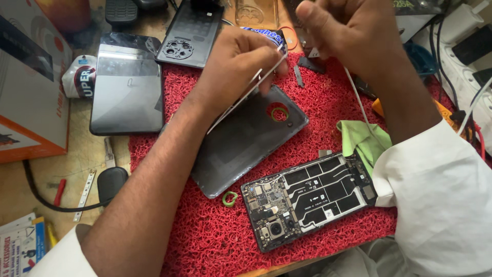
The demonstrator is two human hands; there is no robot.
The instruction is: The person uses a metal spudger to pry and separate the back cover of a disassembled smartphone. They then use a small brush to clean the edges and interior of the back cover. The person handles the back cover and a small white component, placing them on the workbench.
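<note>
My left hand grips a thin flat white-edged panel, tilted over a dark grey phone back cover lying inside up on the red mat. The cover's round camera hole shows a green ring inside. My right hand is raised just above and to the right, its fingers pinched together; whether something small is between them I cannot tell. An opened phone with bare circuit board and camera lies in front on the mat. A small green ring rests beside it.
A glossy dark phone and a black back cover with camera holes lie at the back left. A green cloth sits at the right, with white cables and a power strip. An orange and white box stands at the left.
</note>
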